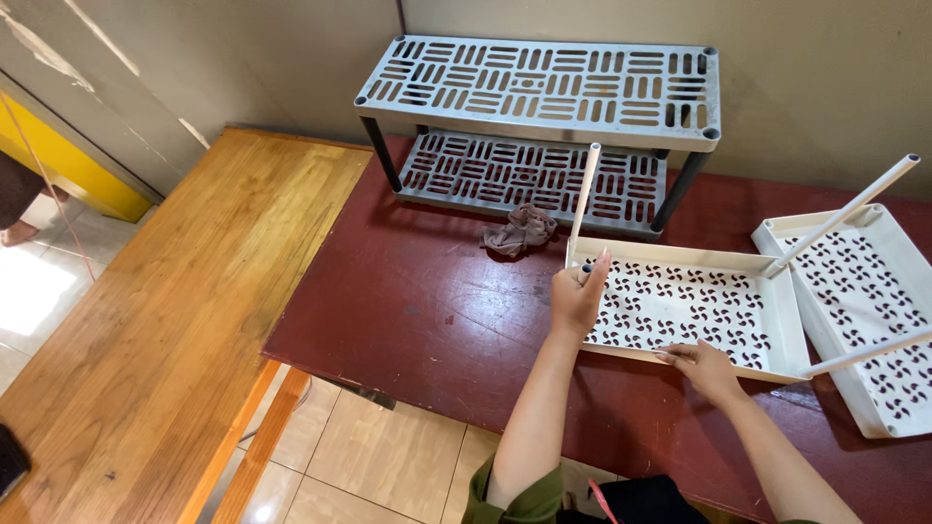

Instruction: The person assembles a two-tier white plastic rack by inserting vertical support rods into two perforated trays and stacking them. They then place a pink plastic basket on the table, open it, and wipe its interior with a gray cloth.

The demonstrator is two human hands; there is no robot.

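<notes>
A white perforated shelf tray (738,264) lies upside down on the dark red table (427,301). White poles stand up from its corners: one at the left corner (584,194), one slanting at the right (845,212). My left hand (577,296) grips the tray's left corner at the base of the left pole. My right hand (703,367) rests flat on the tray's near rim, fingers spread. A second white perforated tray (874,291) lies to the right, with another white pole (869,353) across it.
A grey two-tier slotted plastic rack (544,92) stands at the back against the wall. A crumpled brown-grey rag (521,231) lies in front of it. A wooden table (184,320) adjoins on the left; tiled floor (379,466) shows below.
</notes>
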